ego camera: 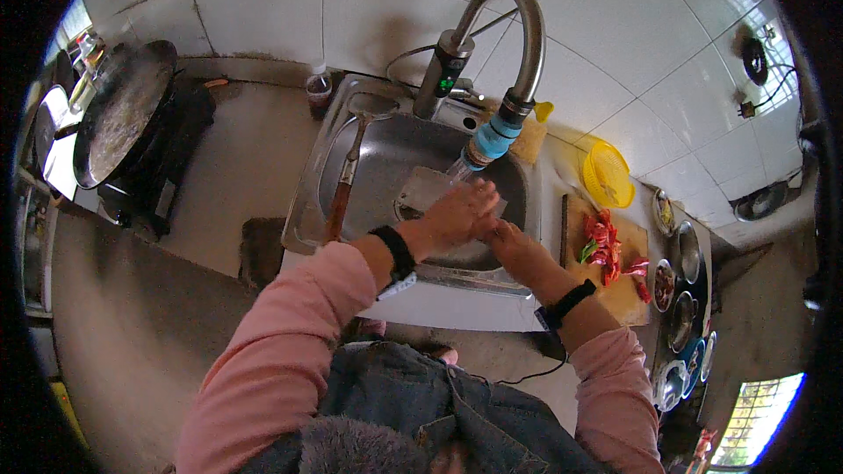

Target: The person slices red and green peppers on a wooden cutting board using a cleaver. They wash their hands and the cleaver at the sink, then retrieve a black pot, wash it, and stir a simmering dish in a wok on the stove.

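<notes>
My left hand (458, 214) and my right hand (517, 247) touch each other over a stainless steel sink (388, 135). Nothing shows in the left hand; the right hand's fingers are partly hidden against it. Just above them, water runs from the blue nozzle (494, 141) of a curved metal faucet (532, 46). Beneath the hands lies a flat, pale rectangular thing (428, 185), partly covered, whose kind I cannot make out. A wooden-handled ladle or skimmer (341, 201) leans along the sink's left side, its round head on the back rim.
A wok (125, 118) with bubbling liquid sits on a stove at left. Cut red peppers (602, 243) lie on a wooden cutting board (619, 299), near a yellow plastic basket (606, 174). Several bowls (682, 322) line the far right. A bottle (319, 89) stands behind the sink's left corner.
</notes>
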The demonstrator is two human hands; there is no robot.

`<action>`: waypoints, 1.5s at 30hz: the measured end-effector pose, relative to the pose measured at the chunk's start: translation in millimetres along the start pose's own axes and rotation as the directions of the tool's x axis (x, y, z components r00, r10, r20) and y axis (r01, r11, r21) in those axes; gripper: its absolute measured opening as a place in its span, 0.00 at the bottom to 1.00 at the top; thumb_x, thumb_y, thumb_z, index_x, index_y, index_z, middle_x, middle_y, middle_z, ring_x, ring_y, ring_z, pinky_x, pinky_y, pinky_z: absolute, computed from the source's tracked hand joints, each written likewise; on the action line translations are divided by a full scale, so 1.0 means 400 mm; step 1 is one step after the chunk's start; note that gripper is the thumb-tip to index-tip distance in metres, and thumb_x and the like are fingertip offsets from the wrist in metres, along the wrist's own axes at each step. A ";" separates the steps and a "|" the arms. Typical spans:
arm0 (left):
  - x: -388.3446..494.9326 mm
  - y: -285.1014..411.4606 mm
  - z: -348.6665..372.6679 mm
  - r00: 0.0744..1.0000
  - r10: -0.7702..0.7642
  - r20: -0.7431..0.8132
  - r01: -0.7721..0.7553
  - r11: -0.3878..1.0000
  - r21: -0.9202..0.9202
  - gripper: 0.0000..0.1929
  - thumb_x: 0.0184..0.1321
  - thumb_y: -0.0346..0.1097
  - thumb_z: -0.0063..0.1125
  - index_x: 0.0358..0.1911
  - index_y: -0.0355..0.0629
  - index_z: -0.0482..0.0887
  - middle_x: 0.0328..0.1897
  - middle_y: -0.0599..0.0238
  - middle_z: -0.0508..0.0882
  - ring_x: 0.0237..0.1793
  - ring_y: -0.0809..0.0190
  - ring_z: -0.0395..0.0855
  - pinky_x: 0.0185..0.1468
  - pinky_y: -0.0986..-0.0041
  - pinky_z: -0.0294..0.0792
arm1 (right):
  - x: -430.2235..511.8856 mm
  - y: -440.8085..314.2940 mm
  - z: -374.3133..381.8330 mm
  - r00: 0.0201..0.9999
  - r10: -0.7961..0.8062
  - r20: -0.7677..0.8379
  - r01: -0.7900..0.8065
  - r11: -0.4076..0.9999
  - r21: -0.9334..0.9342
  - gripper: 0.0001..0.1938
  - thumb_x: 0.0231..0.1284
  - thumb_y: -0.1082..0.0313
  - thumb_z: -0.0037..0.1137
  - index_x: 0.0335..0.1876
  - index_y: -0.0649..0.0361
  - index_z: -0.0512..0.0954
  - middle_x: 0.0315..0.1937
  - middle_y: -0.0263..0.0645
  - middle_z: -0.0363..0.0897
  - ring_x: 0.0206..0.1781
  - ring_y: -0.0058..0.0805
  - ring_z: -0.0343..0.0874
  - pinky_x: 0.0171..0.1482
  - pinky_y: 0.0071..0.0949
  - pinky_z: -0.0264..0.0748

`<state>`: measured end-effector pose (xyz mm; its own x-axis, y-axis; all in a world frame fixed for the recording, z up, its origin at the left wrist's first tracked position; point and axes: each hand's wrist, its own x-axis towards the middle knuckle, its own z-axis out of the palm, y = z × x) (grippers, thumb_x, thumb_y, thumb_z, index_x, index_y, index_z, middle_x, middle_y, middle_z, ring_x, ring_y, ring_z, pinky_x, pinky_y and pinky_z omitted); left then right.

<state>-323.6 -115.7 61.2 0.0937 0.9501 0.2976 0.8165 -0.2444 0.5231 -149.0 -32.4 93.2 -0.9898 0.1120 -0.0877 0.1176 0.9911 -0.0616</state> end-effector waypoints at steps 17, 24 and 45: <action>-0.021 -0.165 -0.015 0.742 -0.665 0.088 0.653 0.746 0.134 0.22 0.64 0.45 0.37 0.59 0.43 0.65 0.62 0.47 0.65 0.60 0.45 0.63 0.58 0.53 0.58 | -0.164 0.014 -0.161 0.962 0.265 -0.062 -0.267 0.963 -0.034 0.19 0.49 0.77 0.45 0.50 0.58 0.70 0.40 0.40 0.71 0.46 0.38 0.72 0.45 0.32 0.74; -0.017 -0.217 -0.020 0.698 -0.714 0.048 0.663 0.620 -0.421 0.18 0.64 0.36 0.36 0.55 0.39 0.69 0.46 0.54 0.78 0.50 0.57 0.74 0.47 0.74 0.66 | -0.087 0.037 -0.102 0.808 0.483 -0.337 -0.473 0.873 0.118 0.22 0.47 0.79 0.43 0.53 0.57 0.70 0.42 0.44 0.72 0.47 0.43 0.71 0.51 0.36 0.69; -0.096 -0.075 -0.125 0.688 -0.542 0.483 0.063 -0.618 -0.783 0.13 0.58 0.46 0.52 0.22 0.47 0.72 0.22 0.69 0.74 0.27 0.63 0.73 0.36 0.71 0.69 | -0.041 0.026 -0.092 0.801 0.562 -0.207 -0.496 0.816 0.296 0.28 0.44 0.77 0.54 0.57 0.56 0.68 0.43 0.41 0.70 0.47 0.34 0.71 0.48 0.28 0.70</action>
<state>-380.1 -154.5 73.9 -0.1031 0.8794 -0.4647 -0.9453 0.0587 0.3209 -134.5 -21.2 130.6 -0.7435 0.6611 0.1010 0.6106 0.7326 -0.3007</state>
